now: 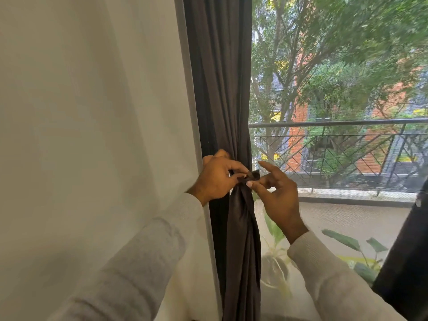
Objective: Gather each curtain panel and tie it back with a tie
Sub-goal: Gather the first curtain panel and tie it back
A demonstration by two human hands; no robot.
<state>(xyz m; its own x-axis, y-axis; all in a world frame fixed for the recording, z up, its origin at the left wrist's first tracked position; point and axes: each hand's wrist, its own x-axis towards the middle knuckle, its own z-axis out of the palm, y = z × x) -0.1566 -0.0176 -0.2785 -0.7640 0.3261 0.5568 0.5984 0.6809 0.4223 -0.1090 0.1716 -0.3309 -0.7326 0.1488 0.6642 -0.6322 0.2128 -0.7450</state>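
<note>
Tie [251,176] lay level across the upright gathered dark curtain panel [240,216], between my hands: left hand [217,179] pinched one end, right hand [275,193] pinched the other from just beside, both equally near the knot.

The dark grey curtain panel [220,89] is matt, softly folded cloth. The white sheer curtain [92,112] is thin, smooth fabric. The balcony railing [335,122] looks like painted metal.
</note>
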